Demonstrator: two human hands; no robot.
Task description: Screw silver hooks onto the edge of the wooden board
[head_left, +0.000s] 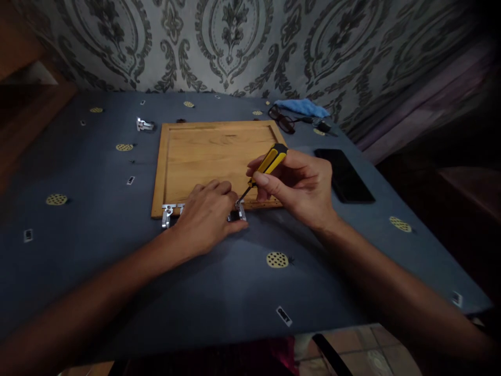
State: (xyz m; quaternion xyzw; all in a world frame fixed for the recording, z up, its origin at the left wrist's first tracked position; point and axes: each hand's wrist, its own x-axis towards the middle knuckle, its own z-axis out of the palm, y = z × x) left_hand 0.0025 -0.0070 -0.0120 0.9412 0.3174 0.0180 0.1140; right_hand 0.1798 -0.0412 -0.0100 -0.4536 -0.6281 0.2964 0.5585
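Note:
My right hand (301, 188) grips a yellow and black screwdriver (270, 160) by its handle. The slim shaft slants down to the left, its tip at a metal hinge (241, 211) on the near edge of a wooden cabinet door (211, 151). Curled over that same edge, my left hand (209, 211) holds the hinge, with the thumb along its near side; the fingertips are partly hidden. A second metal hinge (166, 216) sits at the door's near left corner, beside my left wrist. The door lies flat with its recessed panel facing up.
A loose hinge (144, 124) lies on the blue tablecloth (117, 250) at the back left. To the right are a black phone (344, 176), dark glasses (282, 120), a watch (323, 125) and a blue cloth (303, 107). A patterned curtain (250, 47) hangs behind the table.

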